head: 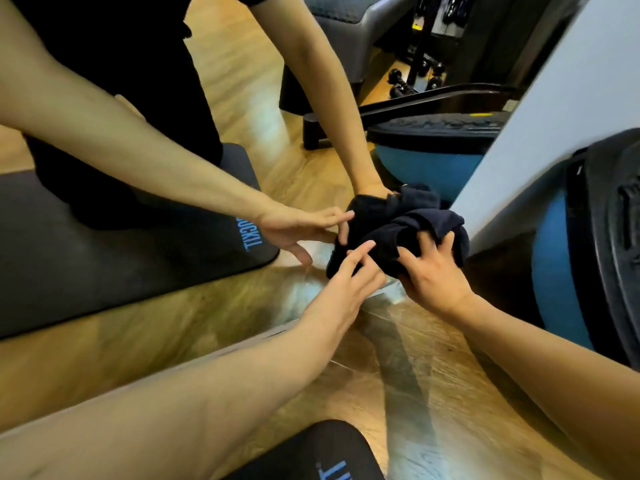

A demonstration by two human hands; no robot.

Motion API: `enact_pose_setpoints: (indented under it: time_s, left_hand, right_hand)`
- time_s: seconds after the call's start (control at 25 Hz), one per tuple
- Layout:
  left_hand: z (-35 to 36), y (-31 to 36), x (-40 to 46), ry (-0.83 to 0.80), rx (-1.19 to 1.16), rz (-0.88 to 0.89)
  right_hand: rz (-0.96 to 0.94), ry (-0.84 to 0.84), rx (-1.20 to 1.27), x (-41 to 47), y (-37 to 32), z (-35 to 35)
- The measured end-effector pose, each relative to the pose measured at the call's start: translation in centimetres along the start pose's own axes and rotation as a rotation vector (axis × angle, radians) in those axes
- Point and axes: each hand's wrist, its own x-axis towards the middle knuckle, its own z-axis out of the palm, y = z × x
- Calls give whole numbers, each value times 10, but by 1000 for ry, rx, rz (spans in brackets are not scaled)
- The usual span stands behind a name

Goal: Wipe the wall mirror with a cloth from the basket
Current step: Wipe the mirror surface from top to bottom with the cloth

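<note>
A: So how's this filmed, just one camera?

B: Yep, one wide-angle view, worn on the head, aimed forward and down. The mirror (214, 98) is faced from really close, low near the wooden floor (415, 393).

A: Any second angle?

B: Nope, nothing is shared with another view. The edges get bent a lot by the lens, though.

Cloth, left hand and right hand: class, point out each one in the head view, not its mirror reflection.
cloth (391, 244): head view, dark bunched fabric against the mirror.
left hand (349, 282): head view, back of hand, fingers touching cloth.
right hand (433, 271): head view, back of hand pressing cloth.
</note>
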Motion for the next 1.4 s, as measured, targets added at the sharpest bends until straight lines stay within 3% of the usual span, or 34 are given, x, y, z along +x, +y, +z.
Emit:
enact_pose_setpoints:
  time_s: [0.6, 1.2, 1.4]
  left_hand:
    - [49, 3, -148, -62, 139, 0]
    - [143, 18, -388, -237, 130, -252]
    - [176, 17, -458, -188, 86, -366]
  right_hand:
    - [-54, 93, 106, 39, -157, -4]
    - [-118, 146, 212, 99, -415, -20]
    - [-140, 122, 240, 116, -489, -28]
